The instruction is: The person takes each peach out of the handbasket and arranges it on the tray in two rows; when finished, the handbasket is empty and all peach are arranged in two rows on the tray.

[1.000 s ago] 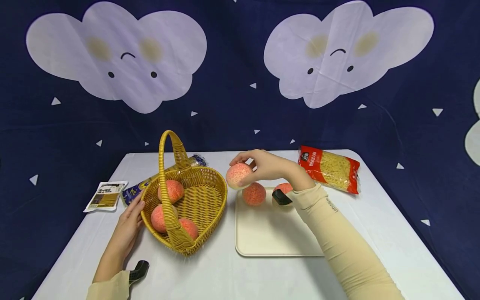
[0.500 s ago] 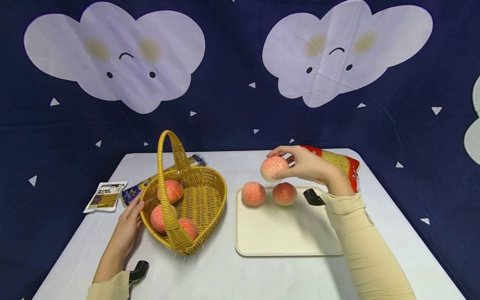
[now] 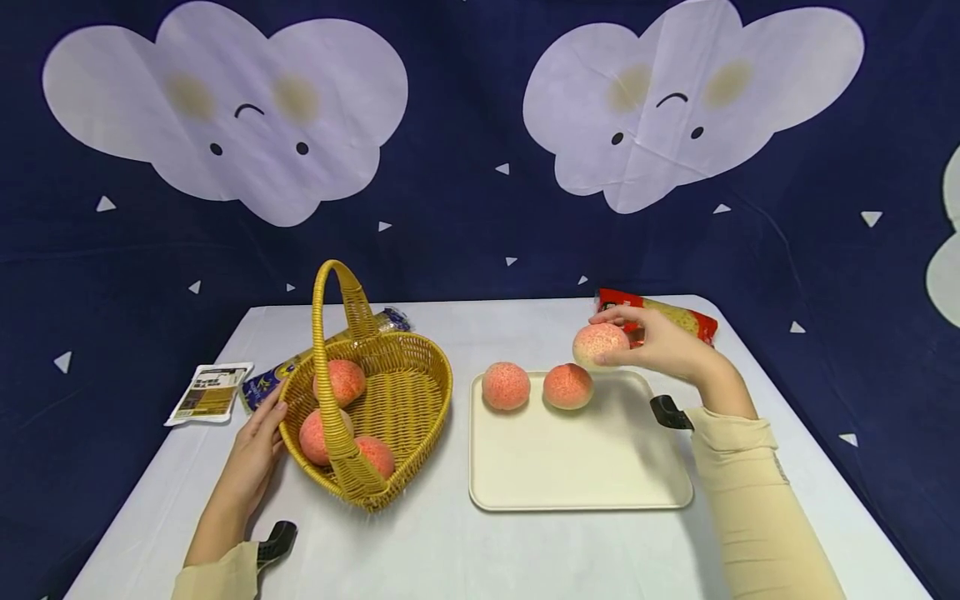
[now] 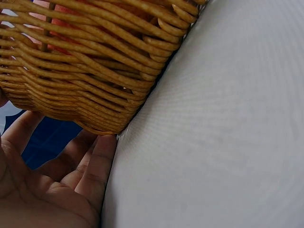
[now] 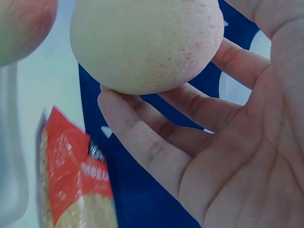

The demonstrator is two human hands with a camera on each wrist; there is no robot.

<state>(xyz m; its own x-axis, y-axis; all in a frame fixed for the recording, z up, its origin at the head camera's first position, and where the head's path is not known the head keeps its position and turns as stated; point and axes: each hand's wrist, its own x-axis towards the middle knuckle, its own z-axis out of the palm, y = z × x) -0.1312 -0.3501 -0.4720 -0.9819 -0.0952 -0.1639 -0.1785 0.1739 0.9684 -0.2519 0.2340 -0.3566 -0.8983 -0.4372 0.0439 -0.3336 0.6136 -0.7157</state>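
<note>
Carried rightward since a second ago, one peach (image 3: 598, 343) is pinched by the right hand (image 3: 663, 343), raised near the far right corner of the tray (image 3: 577, 467). Two more peaches (image 3: 506, 387) lie along its far edge. The left hand (image 3: 251, 458), fingers spread, touches the outside of the basket (image 3: 405, 408).

Head cam: R hand (image 3: 663, 343) hides pt of red bag (image 3: 682, 315); basket (image 3: 401, 400) covers pt of blue pkt (image 3: 272, 382); white pkt (image 3: 210, 393) print too small to read. R wrist cam: held peach (image 5: 147, 47) cut off up top.
</note>
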